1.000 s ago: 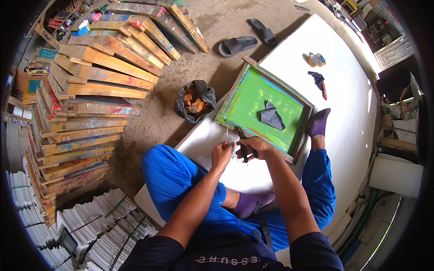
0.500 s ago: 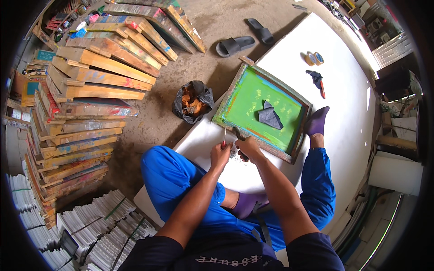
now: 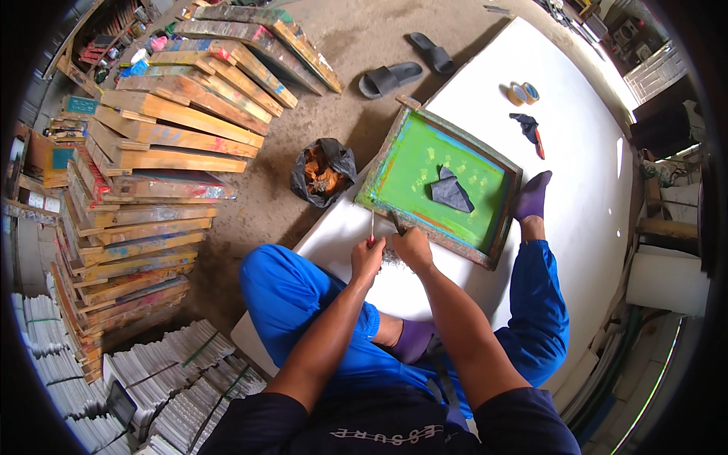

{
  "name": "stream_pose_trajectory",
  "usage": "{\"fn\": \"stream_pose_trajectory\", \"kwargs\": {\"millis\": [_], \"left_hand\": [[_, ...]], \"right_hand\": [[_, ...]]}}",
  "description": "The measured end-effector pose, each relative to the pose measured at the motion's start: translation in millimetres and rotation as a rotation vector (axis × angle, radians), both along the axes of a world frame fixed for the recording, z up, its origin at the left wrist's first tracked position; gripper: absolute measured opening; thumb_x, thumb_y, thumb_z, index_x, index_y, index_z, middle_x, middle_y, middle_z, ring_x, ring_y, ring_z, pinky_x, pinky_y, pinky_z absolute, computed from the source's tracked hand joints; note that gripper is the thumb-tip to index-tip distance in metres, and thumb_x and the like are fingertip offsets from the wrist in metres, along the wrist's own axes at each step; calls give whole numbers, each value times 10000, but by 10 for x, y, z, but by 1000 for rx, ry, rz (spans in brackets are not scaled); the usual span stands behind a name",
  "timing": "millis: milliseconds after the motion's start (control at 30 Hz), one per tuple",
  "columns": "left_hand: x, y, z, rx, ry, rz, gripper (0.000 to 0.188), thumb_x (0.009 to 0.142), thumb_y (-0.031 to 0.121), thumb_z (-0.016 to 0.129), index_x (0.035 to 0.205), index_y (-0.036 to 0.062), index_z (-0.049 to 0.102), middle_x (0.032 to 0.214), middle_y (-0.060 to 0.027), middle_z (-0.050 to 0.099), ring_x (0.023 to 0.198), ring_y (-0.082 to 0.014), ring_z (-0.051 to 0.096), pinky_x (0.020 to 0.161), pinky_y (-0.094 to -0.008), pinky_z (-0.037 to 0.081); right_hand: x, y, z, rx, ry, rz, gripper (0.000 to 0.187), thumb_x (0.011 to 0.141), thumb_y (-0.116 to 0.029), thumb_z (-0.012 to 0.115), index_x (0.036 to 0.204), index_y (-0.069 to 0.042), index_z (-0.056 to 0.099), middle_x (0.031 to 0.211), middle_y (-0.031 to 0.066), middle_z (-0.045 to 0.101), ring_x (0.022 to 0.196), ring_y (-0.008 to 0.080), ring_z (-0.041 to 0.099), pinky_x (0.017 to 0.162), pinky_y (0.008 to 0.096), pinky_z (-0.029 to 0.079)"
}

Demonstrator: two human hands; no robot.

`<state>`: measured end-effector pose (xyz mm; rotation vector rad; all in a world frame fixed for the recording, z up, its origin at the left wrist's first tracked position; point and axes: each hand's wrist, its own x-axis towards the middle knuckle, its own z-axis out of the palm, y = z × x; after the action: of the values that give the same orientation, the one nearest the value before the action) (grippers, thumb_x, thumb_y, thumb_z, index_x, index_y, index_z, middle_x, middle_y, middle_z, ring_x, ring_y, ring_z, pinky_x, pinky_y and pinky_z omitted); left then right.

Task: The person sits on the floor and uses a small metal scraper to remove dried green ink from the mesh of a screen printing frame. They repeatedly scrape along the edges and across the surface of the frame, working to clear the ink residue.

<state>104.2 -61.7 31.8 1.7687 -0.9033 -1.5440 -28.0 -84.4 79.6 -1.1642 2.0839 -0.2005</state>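
My left hand is closed round a thin tool with a red handle and a slender pale shaft, pointing away from me. Close beside it, my right hand is closed round a dark tool; its tip shows past my fingers, but its kind is hidden. Both tools are at the near edge of a wooden screen-printing frame with green mesh. On the mesh, a folded dark cloth lies right of faint yellowish marks. Small dark bits are scattered on the white surface between my hands.
Two rolls of tape and an orange-handled tool partly wrapped in dark cloth lie on the white board. Left of it stand a black bag holding brown scraps and rows of wooden frames. Black slides lie beyond.
My right hand has turned slightly, and the dark handle end that showed below it is now hidden. Both hands stay close together at the frame's near edge. The view has shifted slightly.
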Motion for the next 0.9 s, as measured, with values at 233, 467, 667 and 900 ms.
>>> {"fn": "stream_pose_trajectory", "kwargs": {"millis": [233, 467, 667, 900], "left_hand": [[42, -21, 50, -26, -10, 24, 412, 893, 356, 710, 696, 4, 625, 569, -51, 586, 477, -151, 558, 459, -336, 426], [-9, -26, 76, -23, 60, 44, 375, 899, 328, 709, 746, -8, 640, 594, -53, 592, 490, -152, 560, 472, -339, 438], [-28, -29, 155, -73, 94, 82, 336, 909, 290, 704, 811, -28, 658, 671, -75, 625, 529, -161, 602, 472, -328, 470], [-44, -81, 237, -16, 274, 178, 313, 919, 255, 695, 834, -44, 654, 688, -78, 619, 582, -190, 657, 488, -329, 525]], "right_hand": [[21, 44, -85, -36, 158, 88, 402, 869, -304, 610, 961, 74, 708, 919, 314, 698, 928, 430, 707, 852, 513, 558], [-189, 108, -44, 227, -724, -206, 278, 950, -223, 627, 1044, 39, 628, 812, 179, 690, 746, 270, 733, 611, 454, 585], [-148, 127, -179, 258, -943, -379, 255, 968, -229, 587, 1076, 1, 605, 925, 177, 709, 792, 306, 741, 604, 452, 587], [-89, -10, -82, 289, -914, -423, 274, 967, -242, 581, 1097, -2, 605, 953, 200, 714, 812, 329, 741, 584, 452, 587]]}}
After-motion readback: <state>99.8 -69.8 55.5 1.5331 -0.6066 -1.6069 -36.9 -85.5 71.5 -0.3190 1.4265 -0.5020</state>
